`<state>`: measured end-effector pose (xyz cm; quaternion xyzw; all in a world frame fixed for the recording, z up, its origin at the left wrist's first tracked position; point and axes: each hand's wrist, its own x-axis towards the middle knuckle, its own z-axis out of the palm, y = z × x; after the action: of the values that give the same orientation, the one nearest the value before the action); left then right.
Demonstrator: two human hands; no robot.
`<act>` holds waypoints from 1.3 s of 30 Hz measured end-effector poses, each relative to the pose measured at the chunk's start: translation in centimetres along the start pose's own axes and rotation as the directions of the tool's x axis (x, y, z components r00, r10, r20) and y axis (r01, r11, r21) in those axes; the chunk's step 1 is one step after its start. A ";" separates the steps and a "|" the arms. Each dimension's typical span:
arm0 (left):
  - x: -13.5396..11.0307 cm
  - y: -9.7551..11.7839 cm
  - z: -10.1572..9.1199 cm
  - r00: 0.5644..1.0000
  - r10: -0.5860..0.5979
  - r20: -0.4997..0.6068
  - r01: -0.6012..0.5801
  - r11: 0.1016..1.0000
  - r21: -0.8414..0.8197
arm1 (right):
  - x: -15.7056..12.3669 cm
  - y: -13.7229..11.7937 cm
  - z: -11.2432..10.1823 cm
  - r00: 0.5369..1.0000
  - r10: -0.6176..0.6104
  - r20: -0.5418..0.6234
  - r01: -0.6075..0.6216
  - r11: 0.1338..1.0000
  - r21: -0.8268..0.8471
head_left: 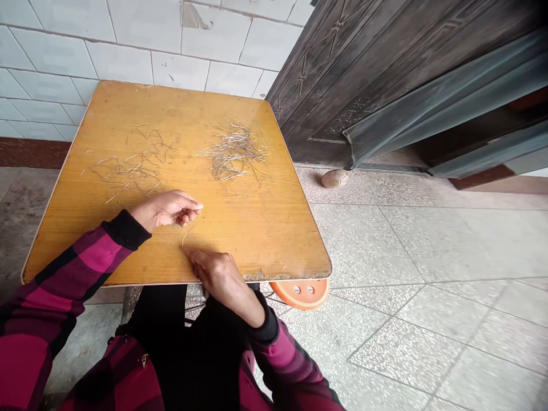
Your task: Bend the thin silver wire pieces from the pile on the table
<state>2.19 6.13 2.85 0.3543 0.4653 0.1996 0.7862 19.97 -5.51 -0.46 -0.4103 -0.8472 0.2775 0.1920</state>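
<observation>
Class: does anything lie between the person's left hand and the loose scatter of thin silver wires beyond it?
Nothing visible. Only bare yellow wooden tabletop separates the left hand from the loose scatter of thin silver wires.

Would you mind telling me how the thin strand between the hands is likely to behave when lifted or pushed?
Probably bendy yet springy: the thin strand curves between the left hand and right hand. Likely very light, being hair-thin. Pushed, it may snag others, as the pile looks tangled.
</observation>
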 end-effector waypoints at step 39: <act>0.9 -0.7 -0.1 0.966 -0.018 0.259 -0.118 0.858 0.500 | 1.9 0.4 -0.4 0.883 -0.445 0.146 0.467 0.811 -0.353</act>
<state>2.50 6.24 1.77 0.5850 0.3872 0.0423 0.7114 19.31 -3.62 -0.21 -0.2162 -0.9631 0.0661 0.1461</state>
